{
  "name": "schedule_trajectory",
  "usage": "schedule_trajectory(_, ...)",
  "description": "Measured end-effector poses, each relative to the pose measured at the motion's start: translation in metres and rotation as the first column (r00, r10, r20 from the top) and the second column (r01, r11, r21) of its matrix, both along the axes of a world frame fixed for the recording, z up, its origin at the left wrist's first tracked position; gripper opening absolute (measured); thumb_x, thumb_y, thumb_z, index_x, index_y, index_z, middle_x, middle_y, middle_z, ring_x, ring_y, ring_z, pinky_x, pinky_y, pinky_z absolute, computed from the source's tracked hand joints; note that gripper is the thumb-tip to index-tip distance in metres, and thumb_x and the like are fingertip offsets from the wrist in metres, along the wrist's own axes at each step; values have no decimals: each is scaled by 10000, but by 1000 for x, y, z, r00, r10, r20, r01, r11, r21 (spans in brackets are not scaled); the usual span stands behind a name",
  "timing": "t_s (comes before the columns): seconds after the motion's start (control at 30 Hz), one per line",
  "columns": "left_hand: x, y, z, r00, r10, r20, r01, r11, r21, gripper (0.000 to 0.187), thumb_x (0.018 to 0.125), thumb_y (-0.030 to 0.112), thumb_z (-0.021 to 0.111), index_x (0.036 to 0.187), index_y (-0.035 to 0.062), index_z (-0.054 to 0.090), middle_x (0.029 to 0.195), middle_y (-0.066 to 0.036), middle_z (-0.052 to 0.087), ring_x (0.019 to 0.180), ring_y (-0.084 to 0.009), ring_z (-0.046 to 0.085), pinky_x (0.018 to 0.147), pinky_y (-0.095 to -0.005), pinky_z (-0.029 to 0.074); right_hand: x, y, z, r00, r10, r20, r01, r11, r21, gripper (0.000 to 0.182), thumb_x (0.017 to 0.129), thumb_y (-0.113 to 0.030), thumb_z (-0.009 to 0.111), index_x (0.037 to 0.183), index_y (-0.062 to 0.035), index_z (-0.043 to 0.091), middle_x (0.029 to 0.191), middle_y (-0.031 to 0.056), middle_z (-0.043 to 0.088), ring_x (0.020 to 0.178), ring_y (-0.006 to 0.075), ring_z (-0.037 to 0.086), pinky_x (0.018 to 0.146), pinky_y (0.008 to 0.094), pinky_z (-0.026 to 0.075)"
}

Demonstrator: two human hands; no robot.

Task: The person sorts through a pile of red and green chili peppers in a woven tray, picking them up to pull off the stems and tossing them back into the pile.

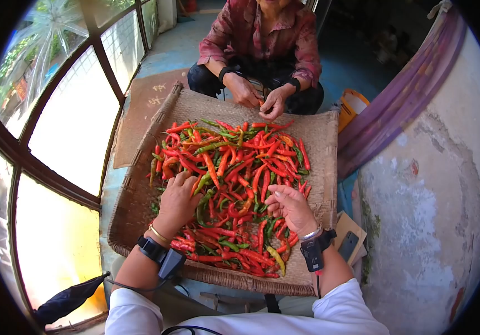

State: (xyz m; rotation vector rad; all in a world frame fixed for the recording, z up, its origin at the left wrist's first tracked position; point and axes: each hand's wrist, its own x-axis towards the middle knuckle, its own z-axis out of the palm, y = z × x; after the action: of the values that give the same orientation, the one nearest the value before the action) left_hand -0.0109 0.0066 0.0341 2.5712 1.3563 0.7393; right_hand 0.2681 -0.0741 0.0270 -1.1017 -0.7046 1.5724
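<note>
A large woven basket tray (321, 167) holds a heap of red and green chili peppers (234, 173). Over the left side of the heap is my left hand (178, 201), its fingers curled down at the peppers beside a green one; what its fingertips hold, if anything, is hidden. My right hand (290, 206) is over the right side of the heap, palm turned inward, fingers bent and partly apart, with nothing visible in it. Both wrists wear a bracelet and a black strapped device.
Across the tray a person in a red patterned shirt (262, 39) squats, both hands together at its far edge. Windows (64, 123) line the left. On the right are a yellow bucket (353, 106), a purple curtain (396, 95), a phone (349, 245) on a box and a worn wall (418, 223).
</note>
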Motion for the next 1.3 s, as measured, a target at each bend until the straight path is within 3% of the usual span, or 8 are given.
schedule_trajectory(0.13,4,6,-11,998,55,-8,-54,997,63,487,695,133,648,1132,46,450,1080,-159,484,893,-321,528,744,-387,456,-20,-10,2,992,114,61,-113,993,-27,254,868,-161,505,1079,-20,512,840,64,611,683,89,582,590,197,461)
schedule_trajectory(0.2,2,9,-20,998,-63,-2,58,935,-351,476,702,156,649,1114,34,444,1078,-169,466,902,-352,525,775,-397,445,-28,-14,-1,979,192,67,-190,981,-32,254,872,-164,498,1078,-15,513,836,56,608,678,82,574,595,192,455)
schedule_trajectory(0.3,7,6,-24,991,-66,-114,15,917,-400,481,698,158,652,1113,33,442,1061,-173,469,903,-355,525,777,-396,445,-36,-18,0,965,243,102,-239,970,-51,303,867,-216,507,1082,-4,518,825,43,609,659,68,561,565,178,433)
schedule_trajectory(0.6,6,13,-53,997,-46,56,64,918,-391,214,674,176,664,817,38,583,956,-148,469,899,-311,503,755,-372,443,-43,-19,-7,951,291,106,-277,952,-126,257,877,-158,482,1075,1,517,829,60,612,651,77,575,573,181,454)
schedule_trajectory(0.97,19,-25,-18,950,-172,261,273,863,-425,221,728,210,641,760,26,523,780,-123,509,707,-263,546,603,-353,448,-53,-19,-12,939,303,160,-278,947,-161,252,870,-131,487,1077,11,505,832,76,605,644,96,574,541,188,450)
schedule_trajectory(1.03,23,-35,-10,924,-183,336,336,808,-483,209,744,189,636,758,19,515,736,-116,517,687,-229,558,582,-342,445,-55,-21,-15,945,271,181,-238,953,-186,300,863,-133,495,1129,4,475,879,70,596,688,91,566,550,190,448)
schedule_trajectory(1.07,27,-42,3,949,-96,300,288,649,-704,194,752,169,636,758,14,519,698,-104,524,669,-194,556,570,-325,437,-58,-21,-11,936,297,188,-271,950,-153,344,857,-136,501,1171,-4,447,922,53,583,723,85,554,571,191,447)
schedule_trajectory(1.3,37,-62,-17,835,-238,497,516,655,-553,205,731,200,667,773,17,587,677,-132,558,635,-234,555,591,-332,440,-66,-27,-12,887,376,269,-347,926,-150,213,859,-178,518,1013,-30,534,781,-19,534,650,33,469,532,181,401)
